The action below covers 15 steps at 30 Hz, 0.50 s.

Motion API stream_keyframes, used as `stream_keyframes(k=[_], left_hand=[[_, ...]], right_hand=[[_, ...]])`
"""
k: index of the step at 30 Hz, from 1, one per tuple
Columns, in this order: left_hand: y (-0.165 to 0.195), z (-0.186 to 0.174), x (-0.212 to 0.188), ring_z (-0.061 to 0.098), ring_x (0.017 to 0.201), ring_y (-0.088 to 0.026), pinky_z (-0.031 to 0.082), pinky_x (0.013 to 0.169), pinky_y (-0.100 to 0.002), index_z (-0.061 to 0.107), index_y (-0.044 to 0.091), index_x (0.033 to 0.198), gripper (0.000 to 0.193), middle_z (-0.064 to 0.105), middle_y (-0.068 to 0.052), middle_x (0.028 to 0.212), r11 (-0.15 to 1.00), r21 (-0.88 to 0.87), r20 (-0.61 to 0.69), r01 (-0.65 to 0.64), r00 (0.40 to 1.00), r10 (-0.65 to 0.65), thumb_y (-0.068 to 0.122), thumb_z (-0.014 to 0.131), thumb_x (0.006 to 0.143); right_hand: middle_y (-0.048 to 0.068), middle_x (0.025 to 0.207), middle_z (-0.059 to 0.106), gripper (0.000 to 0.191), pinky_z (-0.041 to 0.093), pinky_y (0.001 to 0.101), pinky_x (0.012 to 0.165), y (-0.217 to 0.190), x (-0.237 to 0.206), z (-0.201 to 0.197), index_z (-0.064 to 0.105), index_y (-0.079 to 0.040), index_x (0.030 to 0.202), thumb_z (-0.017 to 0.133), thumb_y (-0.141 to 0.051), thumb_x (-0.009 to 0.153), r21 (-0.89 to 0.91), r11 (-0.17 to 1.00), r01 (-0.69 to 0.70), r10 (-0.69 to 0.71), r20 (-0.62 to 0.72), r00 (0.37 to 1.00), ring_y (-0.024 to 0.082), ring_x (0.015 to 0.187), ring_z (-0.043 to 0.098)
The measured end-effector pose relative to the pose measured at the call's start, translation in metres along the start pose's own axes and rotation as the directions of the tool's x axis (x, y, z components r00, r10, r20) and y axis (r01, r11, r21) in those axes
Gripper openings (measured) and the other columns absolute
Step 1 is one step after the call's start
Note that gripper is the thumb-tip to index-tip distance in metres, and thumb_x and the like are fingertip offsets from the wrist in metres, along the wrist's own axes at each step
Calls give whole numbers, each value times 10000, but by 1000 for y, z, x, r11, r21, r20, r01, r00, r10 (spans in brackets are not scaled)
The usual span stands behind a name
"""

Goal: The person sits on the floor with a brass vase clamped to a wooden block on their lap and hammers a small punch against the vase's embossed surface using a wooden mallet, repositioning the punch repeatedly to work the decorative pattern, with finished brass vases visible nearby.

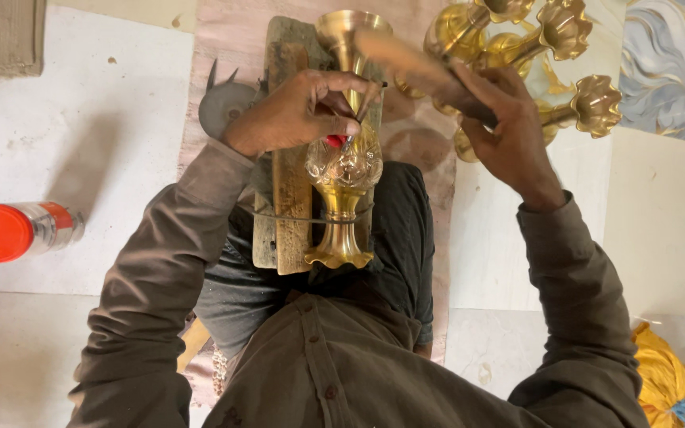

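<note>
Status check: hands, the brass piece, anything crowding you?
Left hand pinching a thin tool at the brass vase. Right hand gripping a wooden mallet. Brass flower cups close behind.

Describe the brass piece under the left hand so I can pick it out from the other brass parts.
On the wooden block across the person's lap lies a brass lamp stem, under the left hand. Unlike the flower-cupped brass pieces on the floor beyond, it has a clear cut-glass bulb midway.

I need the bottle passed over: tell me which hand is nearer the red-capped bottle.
Left. The left hand grips the brass lamp mid-frame; the right hand is farther right. The bottle lies far left.
</note>
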State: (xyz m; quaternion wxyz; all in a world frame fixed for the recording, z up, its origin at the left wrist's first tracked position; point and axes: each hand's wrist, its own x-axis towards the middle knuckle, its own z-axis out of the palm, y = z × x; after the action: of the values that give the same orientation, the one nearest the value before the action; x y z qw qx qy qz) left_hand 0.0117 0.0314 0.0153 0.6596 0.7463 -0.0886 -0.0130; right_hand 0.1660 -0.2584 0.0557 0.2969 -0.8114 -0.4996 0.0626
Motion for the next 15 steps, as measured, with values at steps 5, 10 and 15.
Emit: stream_keyframes(k=[5,10,15], left_hand=[[0,-1,-2,771,999,-209,654,930,-366,536,52,1469,573,760,-152,1137,997,9,-4,-72,997,72,142,777,958],[-1,0,-1,769,990,-212,654,931,-358,551,25,1479,586,770,-162,1114,998,32,-16,-45,999,45,152,769,950],[-2,1,-2,772,1024,-226,632,989,-376,521,-10,1486,602,752,-171,1184,994,-15,-11,-108,994,107,145,779,964]], right_hand=[[108,1283,604,502,598,372,912,1,-2,2,607,-38,1429,714,62,949,-18,999,45,-44,56,997,233,1139,663],[42,1281,604,543,594,322,1032,-22,0,-1,499,-111,1496,630,29,988,480,869,-118,145,-18,989,148,1181,645],[109,1240,637,618,544,385,1005,-27,8,-3,578,-74,1526,667,91,937,-26,1000,9,-10,-26,1000,237,1158,626]])
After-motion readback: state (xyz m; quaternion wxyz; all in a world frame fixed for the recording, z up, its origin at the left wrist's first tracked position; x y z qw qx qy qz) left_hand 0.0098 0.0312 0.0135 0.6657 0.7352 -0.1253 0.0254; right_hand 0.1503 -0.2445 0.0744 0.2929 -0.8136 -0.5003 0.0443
